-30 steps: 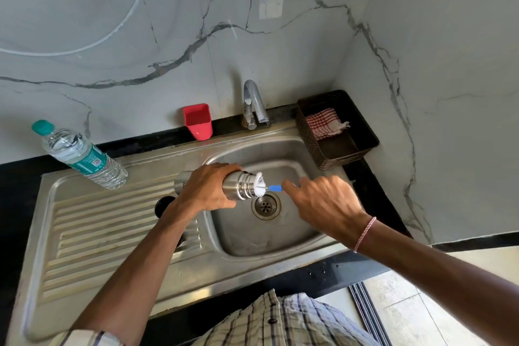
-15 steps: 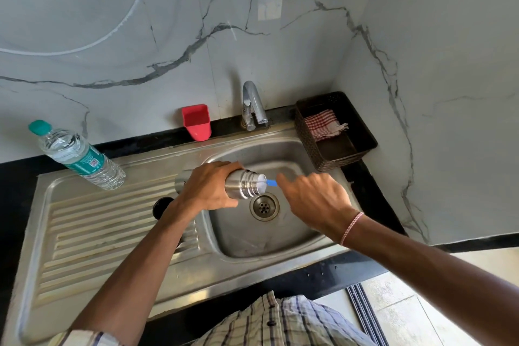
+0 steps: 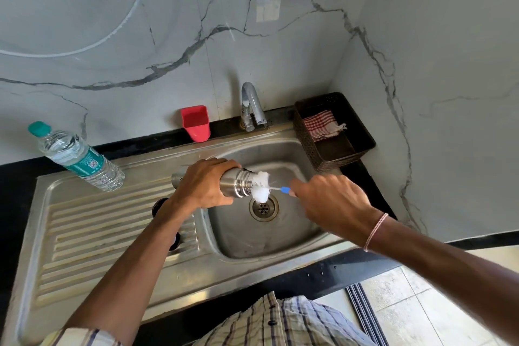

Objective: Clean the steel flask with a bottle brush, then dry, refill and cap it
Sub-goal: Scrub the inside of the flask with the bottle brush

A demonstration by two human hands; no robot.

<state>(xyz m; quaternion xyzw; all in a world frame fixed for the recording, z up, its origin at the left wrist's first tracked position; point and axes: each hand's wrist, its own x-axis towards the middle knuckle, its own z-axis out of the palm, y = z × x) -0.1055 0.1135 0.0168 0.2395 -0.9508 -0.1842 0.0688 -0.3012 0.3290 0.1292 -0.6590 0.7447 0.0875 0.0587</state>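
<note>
Head view: left hand (image 3: pixel 203 183) grips steel flask (image 3: pixel 236 186) sideways over sink basin (image 3: pixel 292 154); right hand (image 3: pixel 330 201), just beside, pinches bottle brush (image 3: pixel 261 187), white bristles at flask's mouth.

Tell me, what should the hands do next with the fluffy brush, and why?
Probably the right hand should push the bottle brush into the steel flask. The brush's white head sits at the mouth, mostly outside, and the left hand holds the flask sideways over the sink, so an inward scrubbing stroke looks likely.
</note>
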